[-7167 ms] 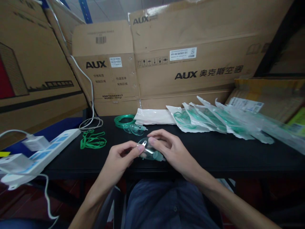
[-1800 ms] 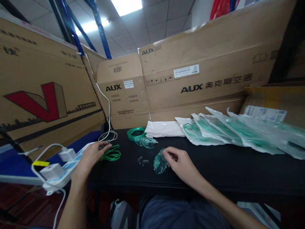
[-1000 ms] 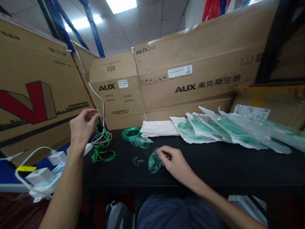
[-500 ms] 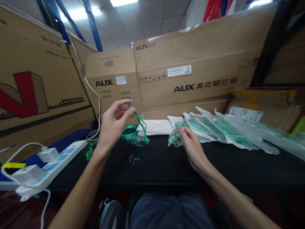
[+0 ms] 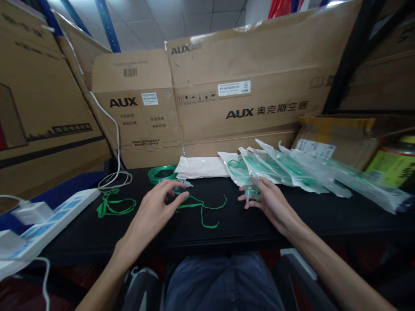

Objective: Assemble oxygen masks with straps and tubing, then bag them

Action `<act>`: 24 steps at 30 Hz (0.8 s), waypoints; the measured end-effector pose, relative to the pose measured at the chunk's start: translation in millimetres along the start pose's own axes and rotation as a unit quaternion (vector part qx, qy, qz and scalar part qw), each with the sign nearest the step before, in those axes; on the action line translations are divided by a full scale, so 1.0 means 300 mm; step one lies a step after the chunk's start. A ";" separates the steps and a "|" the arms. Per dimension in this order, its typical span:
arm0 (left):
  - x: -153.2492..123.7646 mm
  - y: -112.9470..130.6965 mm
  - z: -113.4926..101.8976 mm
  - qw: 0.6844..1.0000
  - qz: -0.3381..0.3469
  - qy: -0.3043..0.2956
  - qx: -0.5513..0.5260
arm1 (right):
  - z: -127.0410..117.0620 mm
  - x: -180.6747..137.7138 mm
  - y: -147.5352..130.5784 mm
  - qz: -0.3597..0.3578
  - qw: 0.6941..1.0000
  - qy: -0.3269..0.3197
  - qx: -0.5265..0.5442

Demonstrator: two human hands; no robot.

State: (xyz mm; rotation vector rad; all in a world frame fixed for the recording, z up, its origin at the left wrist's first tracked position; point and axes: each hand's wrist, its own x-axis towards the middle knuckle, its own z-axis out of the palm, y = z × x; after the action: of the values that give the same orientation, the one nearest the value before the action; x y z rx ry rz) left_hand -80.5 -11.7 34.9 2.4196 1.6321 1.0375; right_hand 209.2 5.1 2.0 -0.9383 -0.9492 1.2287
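Note:
My right hand (image 5: 269, 198) has its fingers closed round a clear, greenish plastic piece (image 5: 252, 192) with a short pale nozzle pointing down. My left hand (image 5: 160, 207) hovers low over the black table, thumb and fingers apart, with nothing visible between them. Just beyond its fingertips a clear plastic part (image 5: 181, 186) with a pale tip lies partly hidden. Green elastic cord (image 5: 203, 204) stretches across the table from beside the left thumb, its ends loose. Behind the left hand rests a coil of green tubing (image 5: 162, 171).
White packets (image 5: 202, 167) lie at the back, and several clear-fronted pouches (image 5: 275, 166) with green contents fan out to the right. More green cord (image 5: 113, 206) is bunched at left, beside a white power strip (image 5: 61, 224). Cardboard (image 5: 240, 125) walls the rear; a yellow-green can (image 5: 394, 162) stands right.
My left hand has lowered and let go of the green elastic cord, which now lies on the table. The right hand still holds the clear piece, turned slightly. The view has shifted right and down.

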 end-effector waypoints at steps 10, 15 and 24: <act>-0.050 0.090 0.067 0.962 0.091 -0.253 -0.037 | -0.016 -0.007 0.026 0.072 0.993 -0.013 0.097; -0.030 0.097 0.092 0.964 0.096 -0.229 -0.092 | 0.014 -0.013 0.028 0.097 0.985 -0.042 0.135; 0.061 0.106 0.152 0.963 0.045 -0.084 -0.254 | 0.066 -0.049 0.075 0.030 0.994 -0.090 0.062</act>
State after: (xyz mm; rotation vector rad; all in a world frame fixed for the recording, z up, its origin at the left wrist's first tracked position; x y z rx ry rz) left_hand -25.8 4.0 21.0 2.1740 1.0488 1.0677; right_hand 182.0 -6.0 -13.7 -0.7718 -0.9781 1.4259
